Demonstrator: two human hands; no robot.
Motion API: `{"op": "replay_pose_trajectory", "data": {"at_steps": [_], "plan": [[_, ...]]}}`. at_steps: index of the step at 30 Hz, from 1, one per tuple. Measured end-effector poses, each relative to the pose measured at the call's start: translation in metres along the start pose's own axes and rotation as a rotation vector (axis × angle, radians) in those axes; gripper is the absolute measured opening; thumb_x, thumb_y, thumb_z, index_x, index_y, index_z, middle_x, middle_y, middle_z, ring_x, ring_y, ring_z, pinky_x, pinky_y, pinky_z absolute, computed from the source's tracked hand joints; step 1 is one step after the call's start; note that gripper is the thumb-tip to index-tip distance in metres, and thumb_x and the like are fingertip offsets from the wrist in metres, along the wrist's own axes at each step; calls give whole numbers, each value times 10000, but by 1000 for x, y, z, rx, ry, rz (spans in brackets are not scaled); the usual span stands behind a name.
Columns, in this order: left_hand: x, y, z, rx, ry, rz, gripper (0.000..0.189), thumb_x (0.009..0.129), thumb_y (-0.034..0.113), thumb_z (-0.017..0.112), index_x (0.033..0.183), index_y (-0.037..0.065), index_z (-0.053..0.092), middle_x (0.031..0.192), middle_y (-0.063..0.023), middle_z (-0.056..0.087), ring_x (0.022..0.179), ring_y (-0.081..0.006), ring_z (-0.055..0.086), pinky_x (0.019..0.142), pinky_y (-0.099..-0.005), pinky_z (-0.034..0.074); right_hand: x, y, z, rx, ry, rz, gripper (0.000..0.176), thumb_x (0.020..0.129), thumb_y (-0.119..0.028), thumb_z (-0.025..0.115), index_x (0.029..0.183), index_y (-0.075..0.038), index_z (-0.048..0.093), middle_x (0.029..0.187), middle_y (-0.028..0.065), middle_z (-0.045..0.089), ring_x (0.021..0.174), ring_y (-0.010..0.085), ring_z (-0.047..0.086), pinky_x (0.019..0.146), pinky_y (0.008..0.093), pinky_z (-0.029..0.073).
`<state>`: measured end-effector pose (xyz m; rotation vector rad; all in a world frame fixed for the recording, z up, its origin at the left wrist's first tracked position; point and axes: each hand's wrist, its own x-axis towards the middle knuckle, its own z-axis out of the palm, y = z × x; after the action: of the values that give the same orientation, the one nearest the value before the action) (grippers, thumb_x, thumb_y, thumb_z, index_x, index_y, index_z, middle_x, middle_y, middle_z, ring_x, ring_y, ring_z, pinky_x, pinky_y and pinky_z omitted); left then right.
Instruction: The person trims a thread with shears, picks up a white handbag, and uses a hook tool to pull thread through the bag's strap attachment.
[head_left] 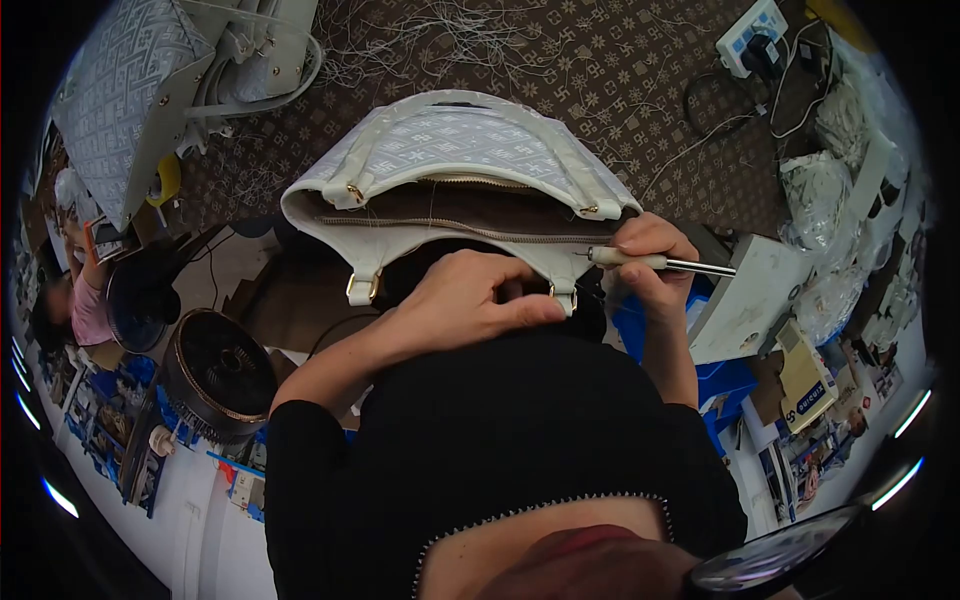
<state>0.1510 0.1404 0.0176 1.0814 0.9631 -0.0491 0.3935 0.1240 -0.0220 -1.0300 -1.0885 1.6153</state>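
Note:
A handbag [450, 150] with a pale grey-white pattern and cream trim lies at the table's edge against my body, its zipped mouth gaping and showing a dark lining. My left hand [465, 295] is closed on its near edge, fingers curled under and thumb beside the strap tab [558, 285] with a gold ring. At the bag's right corner, my right hand [655, 255] pinches a slim tool [645, 260] with a pale handle and a metal rod. The rod points right, away from the bag, and the other end sits close to the strap base.
Loose thread [450, 35] litters the brown patterned table [600, 80]. More bags [140, 100] stand at the left. A power strip [750, 35] with a cable is at the back right, near plastic-wrapped bundles [825, 200]. A fan [215, 370] and another person [90, 300] are at the left.

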Motion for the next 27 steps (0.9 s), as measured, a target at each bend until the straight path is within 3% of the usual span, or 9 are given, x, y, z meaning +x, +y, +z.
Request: {"op": "replay_pose_trajectory", "data": {"at_steps": [4,6,7,9,12,16,18,24,27], "plan": [[8,-2,12,55,-47,4,556,810,552,574,905,11,663,663,-102,618,653,-154,602,602,-274,457,1,-3,-1,-86,-34,-36,218,684,-33,727,886,-4,649,822,118,623,728,180,583,642,259,448],[11,-9,23,-432,-21,5,502,822,481,612,962,1,644,712,-75,632,674,-107,597,587,-249,457,4,-3,-1,-109,-59,-59,225,681,-40,734,888,-8,651,823,118,622,731,181,585,646,261,451],[12,-10,26,-431,-18,7,502,822,481,612,962,1,644,712,-75,632,674,-107,597,587,-249,457,4,-3,-1,-121,-63,-85,228,680,-47,738,888,-9,652,822,118,621,734,182,586,646,261,452],[12,-7,31,-740,-39,-40,428,835,377,642,1022,-8,616,796,-47,641,695,-79,588,570,-227,452,5,-1,-2,-132,-66,-110,231,679,-54,742,888,-11,653,822,118,621,736,183,588,645,261,453],[14,-11,36,-789,-36,9,348,862,277,628,1051,-14,595,857,-41,639,691,-89,588,572,-229,459,3,0,-4,-111,-60,-104,234,682,-64,747,888,-8,652,815,121,619,730,183,589,640,258,454],[14,-8,38,-773,80,81,232,880,174,590,1015,-14,606,805,-48,640,673,-87,590,581,-231,473,2,4,-7,-15,-62,-85,221,704,-94,736,889,-6,652,805,127,620,719,188,594,644,264,465],[13,-7,29,-229,153,144,168,877,103,559,989,-11,610,764,-62,638,651,-87,594,590,-228,487,6,4,-7,24,-49,-85,215,713,-106,730,886,-4,651,803,130,621,713,189,596,655,270,475],[20,-6,30,-394,298,241,155,886,71,518,984,-9,608,751,-61,632,634,-90,589,590,-219,481,21,3,-6,-3,-174,-164,193,722,-106,712,875,-5,649,805,122,625,756,216,596,757,357,501],[20,-3,27,-467,272,234,166,892,64,501,1004,-10,599,783,-51,633,655,-89,591,598,-217,480,23,0,-5,-40,-167,-138,198,709,-94,719,873,-10,648,802,114,625,778,225,593,770,376,497]]}}
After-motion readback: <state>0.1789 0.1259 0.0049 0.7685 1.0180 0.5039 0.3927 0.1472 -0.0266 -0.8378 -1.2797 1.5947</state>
